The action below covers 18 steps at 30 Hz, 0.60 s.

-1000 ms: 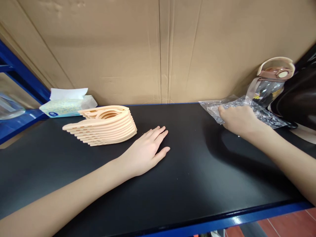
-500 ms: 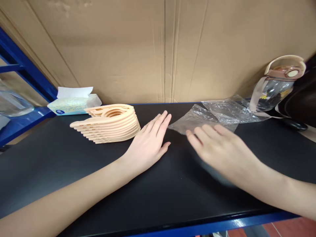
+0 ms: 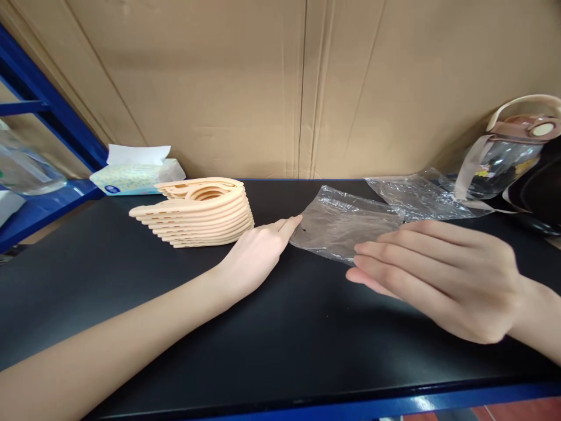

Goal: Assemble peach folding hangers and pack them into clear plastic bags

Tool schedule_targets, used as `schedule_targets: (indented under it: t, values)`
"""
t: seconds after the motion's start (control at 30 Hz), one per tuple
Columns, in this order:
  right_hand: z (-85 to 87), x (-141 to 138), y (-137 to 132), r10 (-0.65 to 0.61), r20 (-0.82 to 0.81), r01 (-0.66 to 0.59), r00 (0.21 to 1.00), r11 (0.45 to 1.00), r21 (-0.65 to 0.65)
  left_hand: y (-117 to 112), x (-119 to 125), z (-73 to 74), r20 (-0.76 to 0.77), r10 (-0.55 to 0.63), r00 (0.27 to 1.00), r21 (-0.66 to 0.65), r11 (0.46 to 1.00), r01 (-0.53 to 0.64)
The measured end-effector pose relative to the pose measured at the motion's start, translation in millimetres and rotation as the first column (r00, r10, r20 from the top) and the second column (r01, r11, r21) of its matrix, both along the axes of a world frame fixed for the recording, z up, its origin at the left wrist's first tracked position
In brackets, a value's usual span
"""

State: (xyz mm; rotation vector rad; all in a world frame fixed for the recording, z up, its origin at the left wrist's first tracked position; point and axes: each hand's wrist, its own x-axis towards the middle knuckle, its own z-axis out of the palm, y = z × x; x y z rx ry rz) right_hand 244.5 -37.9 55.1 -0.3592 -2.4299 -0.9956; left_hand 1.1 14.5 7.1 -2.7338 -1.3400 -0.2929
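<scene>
A clear plastic bag [image 3: 339, 225] lies flat on the black tabletop, in front of me. My left hand [image 3: 263, 248] is at its left corner, fingers together and closed on that corner; the thumb is hidden beneath. Over the bag's right edge is my right hand [image 3: 442, 272], its fingers stretched out side by side and the thumb tip showing below them. Left of my left hand stands a neat stack of cream plastic hangers [image 3: 197, 216], curved ends nested together. A second clear plastic bag [image 3: 412, 196] lies crinkled behind my right hand.
At the back left sits a tissue pack [image 3: 138, 175], next to a blue metal frame [image 3: 48, 93]. A clear drinking bottle [image 3: 504, 155] with a strap stands at the back right beside a black object [image 3: 537, 193]. Behind everything rises a cardboard wall [image 3: 245, 88].
The near bag has slid left and toward me, away from the other bag. My right hand has moved right and its fingers have straightened. My left fingers have drawn together at the bag's corner.
</scene>
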Motion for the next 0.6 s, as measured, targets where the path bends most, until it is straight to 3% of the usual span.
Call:
schedule_targets:
  t: [0.17, 0.3, 0.6]
  values:
    - [11.5, 7, -1, 0.002, 0.094, -0.003, 0.996, 1.000, 0.019, 2, -4, -6.9, 0.139, -0.011, 0.990, -0.037, 0.999, 0.016]
    - [12.9, 11, -4, -0.018, 0.070, 0.016, 0.997, 1.000, 0.024, 5, -6, -10.2, 0.195, -0.013, 0.981, -0.087, 0.996, 0.030]
    - [3.1, 6, -29, 0.017, -0.056, -0.032, 0.998, 0.963, -0.266, 5, -2, -10.5, 0.132, -0.082, 0.988, -0.092, 0.991, 0.095]
